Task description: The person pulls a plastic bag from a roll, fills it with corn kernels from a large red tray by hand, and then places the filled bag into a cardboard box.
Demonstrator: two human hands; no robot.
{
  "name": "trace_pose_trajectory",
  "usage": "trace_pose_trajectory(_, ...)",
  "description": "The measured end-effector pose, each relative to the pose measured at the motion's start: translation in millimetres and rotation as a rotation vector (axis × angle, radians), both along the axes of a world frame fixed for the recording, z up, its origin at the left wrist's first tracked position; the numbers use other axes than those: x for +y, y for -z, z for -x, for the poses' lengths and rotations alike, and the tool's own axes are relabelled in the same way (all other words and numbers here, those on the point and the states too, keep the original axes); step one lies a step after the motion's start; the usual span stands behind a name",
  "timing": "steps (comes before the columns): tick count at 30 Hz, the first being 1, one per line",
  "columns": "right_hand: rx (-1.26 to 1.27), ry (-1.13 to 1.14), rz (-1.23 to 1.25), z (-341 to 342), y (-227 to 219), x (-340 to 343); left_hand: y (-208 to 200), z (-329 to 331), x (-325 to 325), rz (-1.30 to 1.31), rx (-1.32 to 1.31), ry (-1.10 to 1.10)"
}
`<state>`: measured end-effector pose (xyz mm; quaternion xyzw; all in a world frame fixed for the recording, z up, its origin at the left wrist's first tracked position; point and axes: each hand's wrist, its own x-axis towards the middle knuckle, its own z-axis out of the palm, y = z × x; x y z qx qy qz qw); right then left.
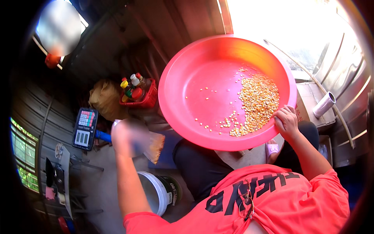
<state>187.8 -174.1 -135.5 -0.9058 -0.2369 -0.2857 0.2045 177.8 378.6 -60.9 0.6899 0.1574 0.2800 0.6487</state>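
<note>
A large round pink-red basin [202, 97] is tilted above my lap. Yellow corn kernels [259, 101] are heaped along its right side, with a few scattered across the bottom. My right hand [286, 121] grips the basin's near right rim, fingers curled over the edge. Stretched out to the left, my left hand [121, 136] is smeared, so its fingers cannot be made out. Just beside it is a clear plastic bag [156, 148] with corn in it, partly behind the blur; whether the hand holds it is unclear.
A weighing scale's display [85, 128] stands left, with a blue platform [169, 146] by the bag. Below is a white-rimmed bucket [157, 195]. A red basket [150, 97] of bottles and a brown sack [105, 97] stand behind. A cardboard box [309, 97] bears a tube [324, 105].
</note>
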Motion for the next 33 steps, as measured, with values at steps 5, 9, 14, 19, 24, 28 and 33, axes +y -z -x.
trace_pose_trajectory(5,-0.021,-0.001,-0.03,1,2,-4,-113,-18,-33,-0.032,-0.211,0.053)
trace_pose_trajectory(9,-0.028,-0.004,-0.042,2,2,-4,-170,-56,-66,0.075,-0.369,0.221)
trace_pose_trajectory(14,-0.037,0.018,-0.024,1,7,-12,-155,-120,-136,0.156,-0.367,0.244)
trace_pose_trajectory(19,-0.033,0.012,-0.018,1,9,-10,-61,-161,-175,0.154,-0.169,0.301)
trace_pose_trajectory(24,-0.035,-0.008,-0.025,2,5,-8,1,-140,-230,0.114,0.106,0.462)
trace_pose_trajectory(28,-0.015,-0.011,-0.021,0,6,-4,29,-149,-243,0.07,-0.045,0.578)
trace_pose_trajectory(33,0.026,-0.001,0.021,1,2,-6,30,-128,-269,-0.065,-0.117,0.627)
